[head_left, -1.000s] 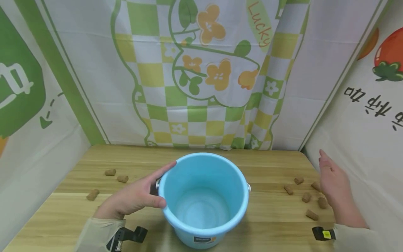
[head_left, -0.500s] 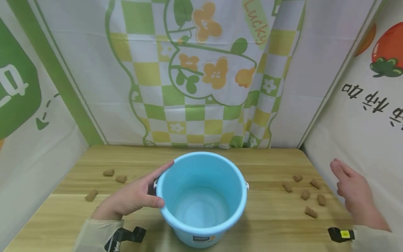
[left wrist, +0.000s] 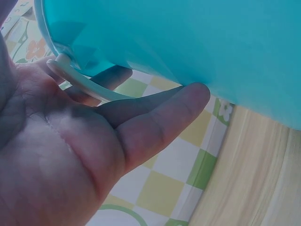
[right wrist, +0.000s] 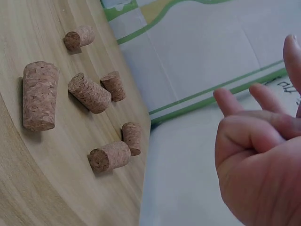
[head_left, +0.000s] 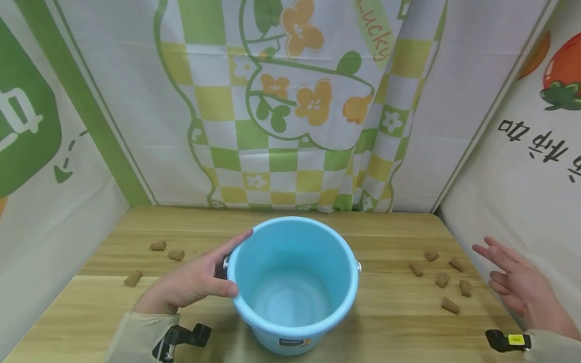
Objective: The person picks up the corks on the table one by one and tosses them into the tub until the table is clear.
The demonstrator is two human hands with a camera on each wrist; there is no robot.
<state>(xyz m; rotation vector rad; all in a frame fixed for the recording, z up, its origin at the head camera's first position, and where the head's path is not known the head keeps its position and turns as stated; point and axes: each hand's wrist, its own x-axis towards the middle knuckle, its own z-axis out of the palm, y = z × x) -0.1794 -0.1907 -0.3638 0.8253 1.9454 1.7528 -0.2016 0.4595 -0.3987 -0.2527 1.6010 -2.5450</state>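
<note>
A light blue bucket (head_left: 290, 297) stands upright on the wooden table, its round inner bottom showing. My left hand (head_left: 190, 282) holds it at its left side, with the thumb at the rim and the fingers along the outer wall. In the left wrist view, the white handle (left wrist: 87, 84) runs past the fingers, and a fingertip (left wrist: 197, 94) rests against the wall. My right hand (head_left: 522, 282) is raised at the table's right edge, two fingers stretched out and the others folded, holding nothing. To its left lie several corks (right wrist: 91, 94), apart from the hand.
More corks (head_left: 176, 255) lie on the left part of the table (head_left: 363, 333). A printed cloth wall (head_left: 295, 166) rises behind the table's back edge, and white cloth walls close in both sides, the right one (head_left: 490, 201) just beyond my right hand.
My right hand has moved rightward and toward me, away from the corks, and two of its fingers have spread out. The left hand stays on the bucket, which has not moved.
</note>
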